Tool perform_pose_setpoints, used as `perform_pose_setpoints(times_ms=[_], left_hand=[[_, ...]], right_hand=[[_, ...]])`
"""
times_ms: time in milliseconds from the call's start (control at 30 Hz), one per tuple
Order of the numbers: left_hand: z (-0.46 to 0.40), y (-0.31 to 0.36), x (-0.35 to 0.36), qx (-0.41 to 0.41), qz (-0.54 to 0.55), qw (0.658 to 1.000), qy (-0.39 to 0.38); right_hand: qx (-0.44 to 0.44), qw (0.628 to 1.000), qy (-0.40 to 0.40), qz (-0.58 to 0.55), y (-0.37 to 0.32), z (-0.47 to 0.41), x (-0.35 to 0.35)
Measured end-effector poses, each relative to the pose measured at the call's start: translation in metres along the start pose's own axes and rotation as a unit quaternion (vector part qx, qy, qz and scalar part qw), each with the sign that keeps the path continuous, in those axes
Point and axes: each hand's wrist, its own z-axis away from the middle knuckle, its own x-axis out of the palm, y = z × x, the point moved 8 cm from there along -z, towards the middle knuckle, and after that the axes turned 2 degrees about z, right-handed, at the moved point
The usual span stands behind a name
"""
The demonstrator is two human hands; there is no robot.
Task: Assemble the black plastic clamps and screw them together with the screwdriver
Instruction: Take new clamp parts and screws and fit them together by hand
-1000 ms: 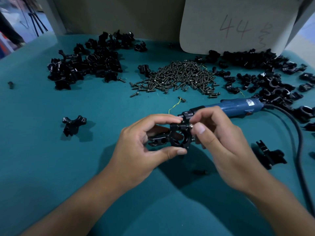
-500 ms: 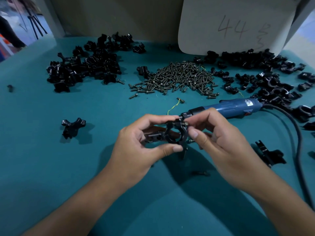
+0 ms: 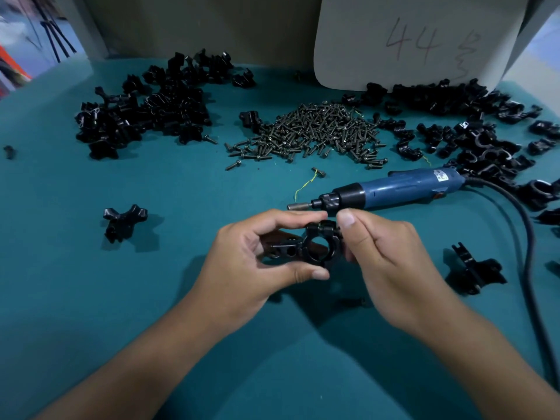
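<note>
- The left hand (image 3: pixel 257 256) gripped the clamp (image 3: pixel 315 248) above the green table (image 3: pixel 91 298), thumb under the ring and forefinger curled over its top, the rest of the fingers wrapped behind the piece's arm.
- The right hand (image 3: pixel 381 256) pinched at the clamp's right-hand lug, thumb tip (image 3: pixel 345 219) pressed down near a small screw head at the top; whether a screw sat between those fingers could not be told, since they covered the spot.
- The clamp's ring faced the camera, its bore open and round, with its long arm running left into the left palm.
- The screwdriver (image 3: pixel 394 189) lay flat just beyond the fingers, untouched, its long axis running left to right with the bit pointing left and the cord (image 3: pixel 527 237) trailing off right.
- That tool sat nearer the right hand, almost directly above its thumb, so by my reading the pick-up was a short reach forward for that hand.
- Further out lay the screw pile (image 3: pixel 312 131) at centre, with black parts heaped on the left (image 3: pixel 145 110) and on the right (image 3: pixel 472 125).
- A lone black piece (image 3: pixel 124 221) lay left of the hands, another (image 3: pixel 475 268) to the right.
</note>
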Motion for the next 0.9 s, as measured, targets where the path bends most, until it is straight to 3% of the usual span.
perform_pose_setpoints(times_ms=[300,533,700,900], left_hand=[[-0.002,0.002,-0.002,0.012,-0.027,1.0,0.011],[-0.002,0.006,-0.004,0.038,-0.089,0.995,0.009],[0.001,-0.011,0.01,-0.052,0.025,0.998,-0.029],[0.004,-0.016,0.018,-0.099,0.082,0.991,-0.028]], right_hand=[[-0.025,0.996,-0.088,-0.011,0.0,0.001,0.0],[0.049,0.995,-0.076,-0.046,0.012,0.0,0.008],[0.084,0.995,-0.012,-0.053,0.019,-0.003,0.006],[-0.01,0.998,0.044,0.034,-0.003,-0.001,-0.001]])
